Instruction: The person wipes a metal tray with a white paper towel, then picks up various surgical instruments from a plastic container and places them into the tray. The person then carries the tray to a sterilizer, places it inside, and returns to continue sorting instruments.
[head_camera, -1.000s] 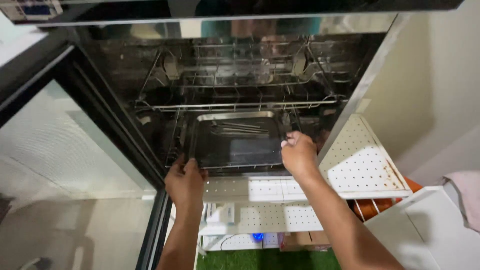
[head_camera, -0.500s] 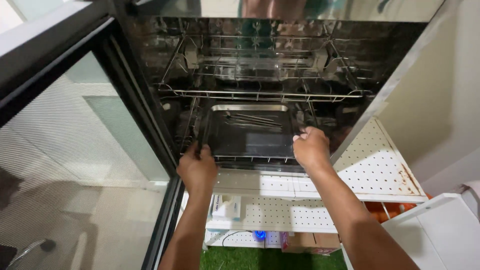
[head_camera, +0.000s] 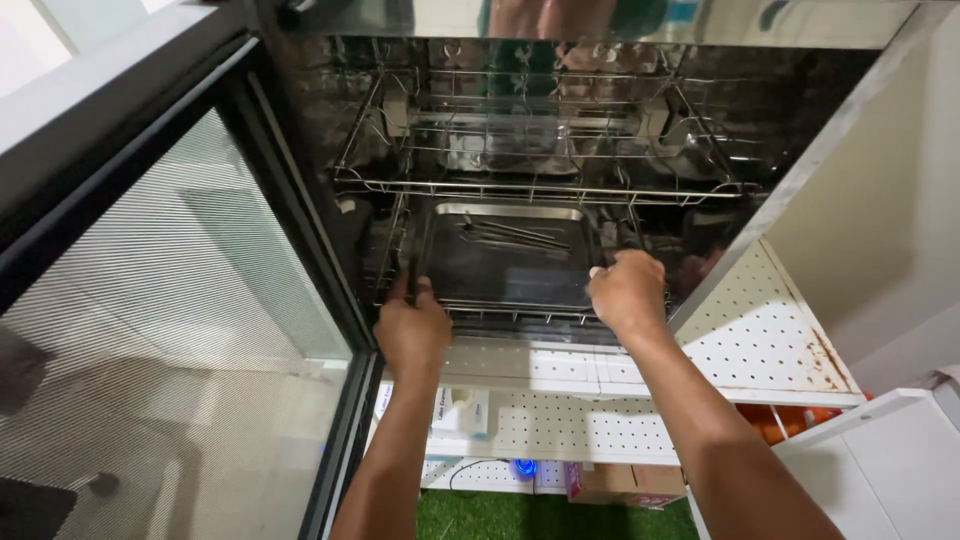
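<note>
Both hands (head_camera: 520, 310) grip metal tray (head_camera: 505, 265) corners.

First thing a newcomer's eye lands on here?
Two bare arms reach up into an open steel cabinet: the left hand and right hand each grip a front corner of the metal tray on the lower wire rack. Thin metal instruments lie at the tray's back. The glass door stands open at left.
</note>
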